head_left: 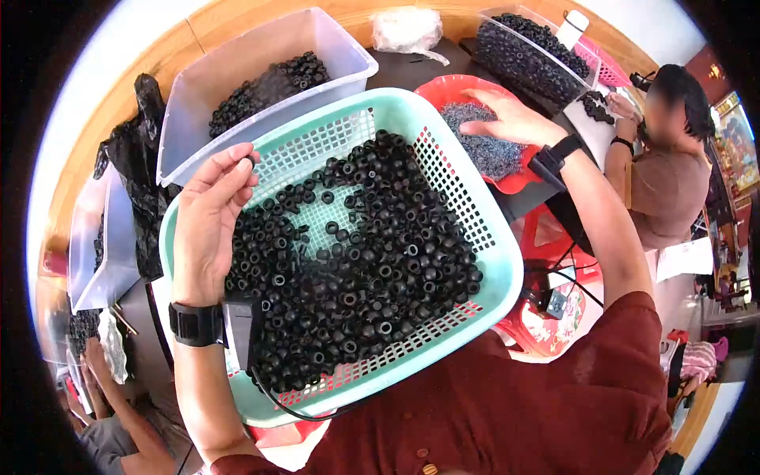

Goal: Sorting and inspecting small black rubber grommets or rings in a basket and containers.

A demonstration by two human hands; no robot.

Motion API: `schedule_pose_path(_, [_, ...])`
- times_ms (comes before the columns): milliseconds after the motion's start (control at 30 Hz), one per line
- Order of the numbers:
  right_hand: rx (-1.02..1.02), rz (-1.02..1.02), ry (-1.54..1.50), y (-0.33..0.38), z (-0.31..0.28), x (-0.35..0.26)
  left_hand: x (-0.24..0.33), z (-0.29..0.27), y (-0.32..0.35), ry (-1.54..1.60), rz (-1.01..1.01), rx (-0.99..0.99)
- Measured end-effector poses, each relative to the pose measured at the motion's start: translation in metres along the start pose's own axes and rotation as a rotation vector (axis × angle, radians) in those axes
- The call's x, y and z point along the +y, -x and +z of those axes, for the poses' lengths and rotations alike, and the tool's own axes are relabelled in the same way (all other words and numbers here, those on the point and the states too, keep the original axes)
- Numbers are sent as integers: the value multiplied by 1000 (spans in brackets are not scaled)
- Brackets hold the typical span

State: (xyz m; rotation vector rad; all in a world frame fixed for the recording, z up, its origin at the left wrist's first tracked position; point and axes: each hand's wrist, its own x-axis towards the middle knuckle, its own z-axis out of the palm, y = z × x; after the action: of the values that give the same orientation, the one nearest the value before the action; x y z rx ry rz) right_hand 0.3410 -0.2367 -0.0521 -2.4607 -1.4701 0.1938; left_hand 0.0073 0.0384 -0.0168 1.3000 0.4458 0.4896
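Observation:
My left hand (210, 210) is raised over the left side of a mint-green plastic basket (499, 257). Its thumb and fingers pinch a small black piece (252, 161), mostly covered by the fingertips. Many small round black plastic pieces with holes (380, 269) fill the basket. My right hand (511, 119) is at a red scalloped bowl (443, 83), fingers and thumb apart. Beneath it lies a heap of tiny blue-grey bits (491, 154), too small to identify. Both wrists wear black bands.
Behind the basket stands a clear bin (348, 67) of black pieces; another bin (534, 59) is at back right. A black plastic bag (148, 182) hangs at left. One co-worker (669, 166) sits at right; another person's arm (119, 388) shows at lower left. A red stool (546, 317) has cables.

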Motion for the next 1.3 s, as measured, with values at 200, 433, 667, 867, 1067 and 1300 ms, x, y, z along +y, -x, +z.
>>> schedule_pose_path(200, [-126,-99,113,8,9,-31,-2,-3,3,-28,1,11])
schedule_pose_path(433, [-233,-207,119,-8,4,-21,-6,-3,2,-41,2,-4])
schedule_pose_path(667, [-211,-209,110,-5,5,-24,-7,-4,2,-44,-4,0])
schedule_pose_path(867, [-83,-274,8,-13,22,1,-7,-3,1,-48,-1,15])
schedule_pose_path(1067, [-84,-213,-74,-18,10,13,-7,-3,0,-57,-11,29])
schedule_pose_path(1300, [-151,119,-433,-8,-13,8,-7,-3,0,-36,-17,18])
